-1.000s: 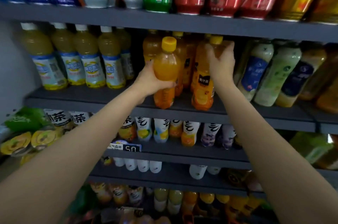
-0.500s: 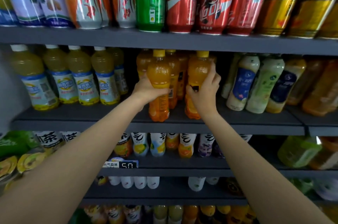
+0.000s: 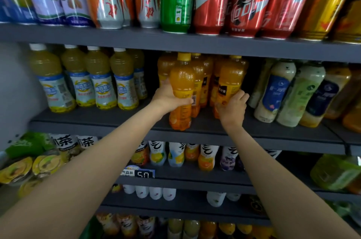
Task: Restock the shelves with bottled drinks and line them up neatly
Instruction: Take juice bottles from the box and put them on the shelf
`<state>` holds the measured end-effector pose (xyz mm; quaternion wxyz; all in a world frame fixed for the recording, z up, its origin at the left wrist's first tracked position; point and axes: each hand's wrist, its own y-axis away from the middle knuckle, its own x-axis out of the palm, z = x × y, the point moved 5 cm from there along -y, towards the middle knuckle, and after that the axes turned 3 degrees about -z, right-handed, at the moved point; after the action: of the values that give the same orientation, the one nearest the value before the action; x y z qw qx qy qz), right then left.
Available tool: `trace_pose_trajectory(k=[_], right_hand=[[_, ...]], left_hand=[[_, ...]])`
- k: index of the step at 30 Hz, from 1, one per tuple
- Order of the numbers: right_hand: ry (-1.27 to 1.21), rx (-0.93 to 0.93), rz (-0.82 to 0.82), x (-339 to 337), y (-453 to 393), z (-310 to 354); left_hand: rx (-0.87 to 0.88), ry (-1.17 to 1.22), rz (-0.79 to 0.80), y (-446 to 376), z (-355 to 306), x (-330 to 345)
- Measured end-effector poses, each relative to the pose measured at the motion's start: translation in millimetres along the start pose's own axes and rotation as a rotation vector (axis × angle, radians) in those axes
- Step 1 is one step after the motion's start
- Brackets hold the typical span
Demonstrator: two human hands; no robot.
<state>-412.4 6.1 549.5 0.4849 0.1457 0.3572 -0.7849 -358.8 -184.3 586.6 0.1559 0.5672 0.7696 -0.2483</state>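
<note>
Left hand [image 3: 169,96] grips an orange bottle [image 3: 182,90] at the shelf [image 3: 117,119] front edge; right hand [image 3: 232,107] holds another bottle [image 3: 230,80]. Price tag [image 3: 139,174] below reads "50".

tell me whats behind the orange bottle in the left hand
Behind the orange bottle gripped by the left hand, more orange bottles of the same kind stand in rows toward the shelf's back. How many stand there is hidden by the front ones.

Two orange bottles [image 3: 182,90] in hand, apparently on shelf [image 3: 117,119].
</note>
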Motion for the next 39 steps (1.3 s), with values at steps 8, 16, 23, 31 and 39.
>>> trace_pose_trajectory(k=[8,16,23,31,39], right_hand=[[-0.091,-0.048,0.127,-12.2,-14.0,-15.1],[-0.071,0.052,0.061,-14.6,-28.0,-26.2],[-0.030,0.091,0.068,-4.8,-46.2,-32.4],[-0.075,0.085,0.125,-7.8,-18.8,-52.4],[-0.214,-0.296,-0.079,-8.5,45.0,29.0]], left_hand=[[0.024,-0.046,0.110,10.3,-1.1,15.4],[0.097,-0.196,0.013,4.3,-32.5,57.0],[0.066,-0.250,-0.065,-9.2,-44.6,88.5],[0.102,-0.199,-0.148,-16.6,-37.6,104.5],[0.362,-0.263,-0.198,64.9,23.5,51.2]])
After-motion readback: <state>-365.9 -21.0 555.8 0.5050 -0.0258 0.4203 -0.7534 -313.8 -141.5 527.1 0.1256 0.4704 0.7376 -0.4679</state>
